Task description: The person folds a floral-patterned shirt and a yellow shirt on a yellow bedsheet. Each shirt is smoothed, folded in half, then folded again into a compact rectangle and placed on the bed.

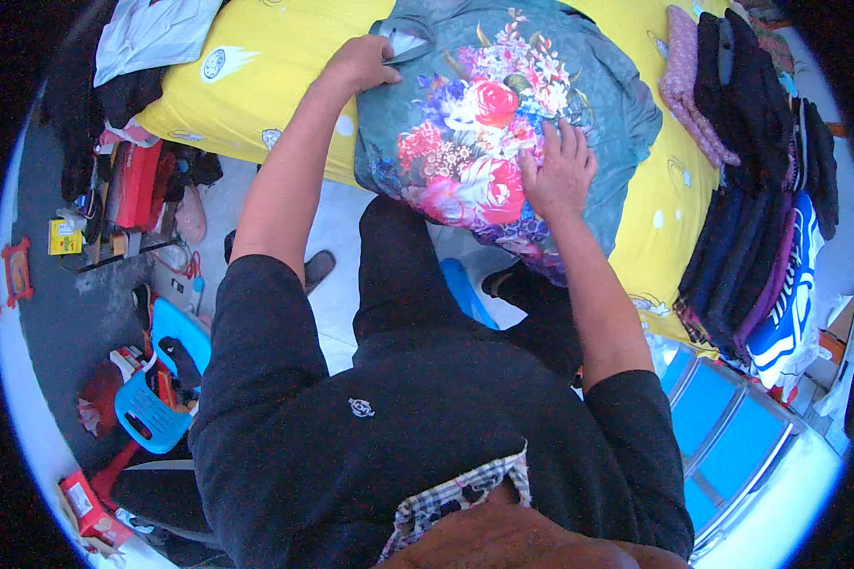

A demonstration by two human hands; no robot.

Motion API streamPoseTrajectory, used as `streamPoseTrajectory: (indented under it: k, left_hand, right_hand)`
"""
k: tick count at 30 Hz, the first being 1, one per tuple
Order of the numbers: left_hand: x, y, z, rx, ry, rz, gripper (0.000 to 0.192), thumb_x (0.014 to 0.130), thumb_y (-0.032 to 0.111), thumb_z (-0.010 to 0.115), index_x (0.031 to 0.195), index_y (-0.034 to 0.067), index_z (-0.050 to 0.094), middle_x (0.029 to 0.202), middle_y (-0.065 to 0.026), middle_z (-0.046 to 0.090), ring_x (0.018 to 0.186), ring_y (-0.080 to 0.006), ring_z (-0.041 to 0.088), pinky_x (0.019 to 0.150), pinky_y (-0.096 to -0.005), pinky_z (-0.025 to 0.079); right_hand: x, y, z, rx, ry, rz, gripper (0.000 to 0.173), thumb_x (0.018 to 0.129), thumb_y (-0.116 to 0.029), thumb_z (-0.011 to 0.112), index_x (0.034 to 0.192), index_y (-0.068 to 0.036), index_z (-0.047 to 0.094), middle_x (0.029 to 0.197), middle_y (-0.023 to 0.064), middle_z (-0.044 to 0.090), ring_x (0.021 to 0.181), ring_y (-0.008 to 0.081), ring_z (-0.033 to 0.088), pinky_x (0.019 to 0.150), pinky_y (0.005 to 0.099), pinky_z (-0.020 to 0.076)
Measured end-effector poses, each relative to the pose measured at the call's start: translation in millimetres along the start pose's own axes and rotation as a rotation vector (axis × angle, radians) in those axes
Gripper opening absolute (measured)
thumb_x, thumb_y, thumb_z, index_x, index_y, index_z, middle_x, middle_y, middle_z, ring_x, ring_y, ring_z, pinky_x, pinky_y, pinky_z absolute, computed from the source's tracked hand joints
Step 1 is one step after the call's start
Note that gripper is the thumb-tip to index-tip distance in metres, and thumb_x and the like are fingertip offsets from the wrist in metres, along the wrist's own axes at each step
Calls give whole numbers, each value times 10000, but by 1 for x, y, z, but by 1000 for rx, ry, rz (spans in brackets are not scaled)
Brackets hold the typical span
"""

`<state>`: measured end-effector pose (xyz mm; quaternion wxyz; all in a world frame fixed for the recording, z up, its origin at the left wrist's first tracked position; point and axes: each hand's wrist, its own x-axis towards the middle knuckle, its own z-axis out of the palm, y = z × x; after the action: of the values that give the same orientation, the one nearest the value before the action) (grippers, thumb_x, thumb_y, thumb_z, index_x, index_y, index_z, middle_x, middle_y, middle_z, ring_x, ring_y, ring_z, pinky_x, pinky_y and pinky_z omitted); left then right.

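A teal garment with a large printed flower pattern (494,107) lies spread over the yellow patterned bedding (256,92). At its upper left edge, by what looks like a sleeve opening, my left hand (365,62) grips the cloth between thumb and fingers. My right hand (561,167) rests on the flower print with its fingers apart, pressed flat against the cloth. Part of the garment hangs over the near edge of the bedding, above my legs.
Folded dark clothes (736,249) are stacked at the right, beside a pink garment (690,92). A striped light cloth (153,35) lies at the upper left. Blue baskets (153,412) and a cluttered shelf stand left; a blue-panelled metal frame (712,405) is lower right.
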<state>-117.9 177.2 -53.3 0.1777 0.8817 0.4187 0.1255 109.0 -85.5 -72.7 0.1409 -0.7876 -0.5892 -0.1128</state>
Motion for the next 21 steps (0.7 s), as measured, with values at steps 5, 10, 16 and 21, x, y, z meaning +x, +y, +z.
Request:
streamPoseTrajectory:
  k: [5, 10, 16, 21]
  left_hand:
    - [-7, -18, -2, -335, -17, -173, 298, 659, 224, 749, 862, 33, 646, 756, -72, 631, 665, -175, 583, 602, -309, 460]
    - [-22, -28, -8, -702, 61, -450, 228, 682, 180, 754, 775, 12, 629, 681, -5, 565, 593, -117, 507, 511, -279, 404]
    - [-3, -9, -16, -370, 55, -316, 516, 668, 468, 711, 846, -16, 672, 822, -120, 650, 726, -213, 611, 654, -322, 481]
    - [46, 3, -2, -61, 44, -401, 628, 703, 567, 612, 881, -32, 672, 890, -193, 656, 834, -301, 635, 748, -380, 488]
  right_hand:
    - [-1, 0, 0, -7, 14, 2, 536, 800, -400, 561, 1238, -100, 482, 1305, 132, 438, 1233, 318, 362, 996, 482, 254]
    - [-1, 0, 0, -7, 12, 8, 545, 796, -403, 566, 1242, -102, 478, 1307, 131, 437, 1233, 318, 361, 995, 480, 256]
    - [0, 0, -1, -8, -19, 8, 552, 797, -405, 567, 1246, -99, 474, 1309, 132, 433, 1236, 320, 355, 996, 480, 255]
    - [1, 1, -1, 0, -4, -1, 549, 799, -410, 566, 1244, -100, 478, 1306, 128, 435, 1242, 320, 348, 999, 480, 252]
